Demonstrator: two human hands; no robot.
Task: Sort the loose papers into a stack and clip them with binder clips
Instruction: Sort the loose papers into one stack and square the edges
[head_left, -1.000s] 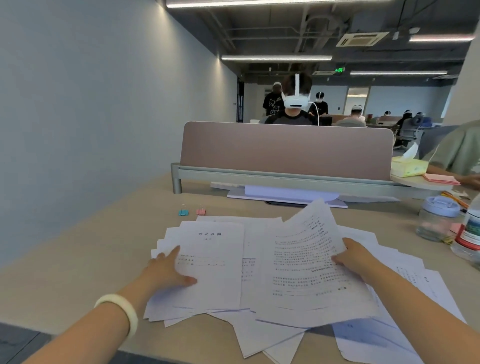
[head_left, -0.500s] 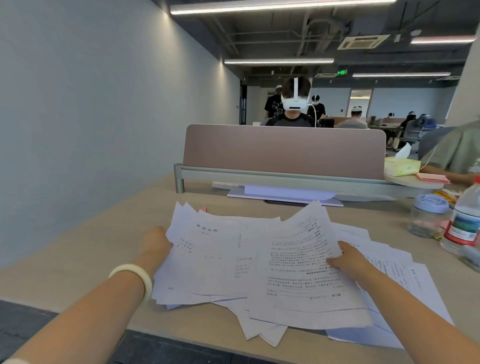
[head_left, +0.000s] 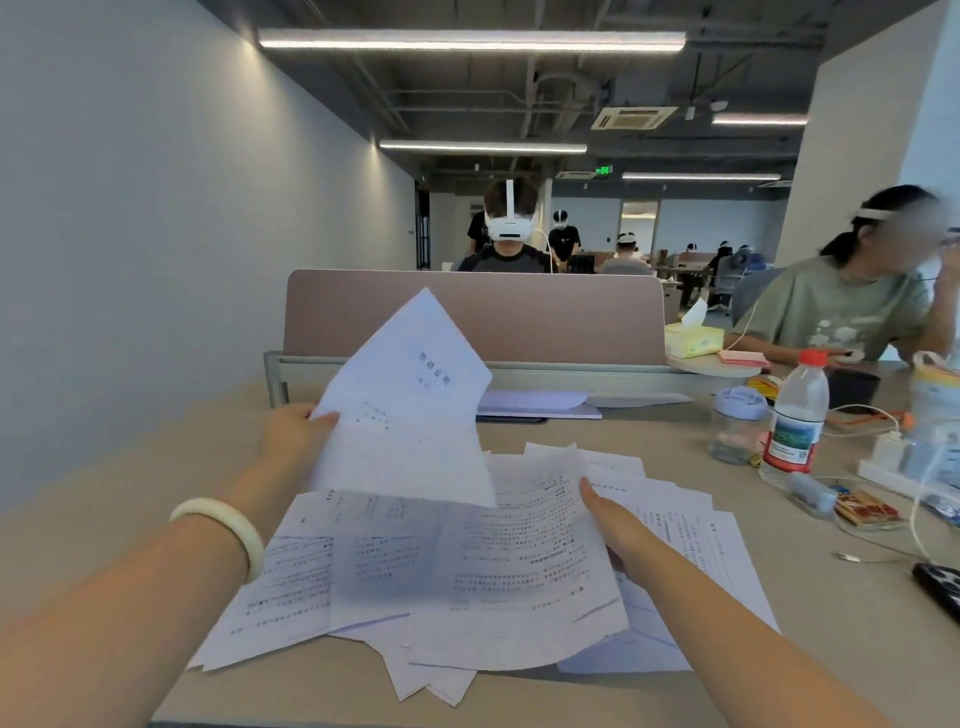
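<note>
A table (head_left: 145, 467) holds loose papers (head_left: 395, 577), fanned untidily across its near middle. The left hand (head_left: 293, 435) pinches the left edge of the lifted sheets (head_left: 410, 415), raised and tilted above the spread's far left. The right hand (head_left: 615, 525) lies at the top page's right edge; whether it grips is unclear. Gathering looks barely begun. Next, the raised sheets need squaring onto the rest. No binder clips are visible.

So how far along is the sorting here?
Done: nothing stacked or clipped. In hand: left grip holds a title sheet raised above the loose papers; right grip pinches a printed sheet. Left: gather the spread, square it, clip; no binder clips in view.
</note>
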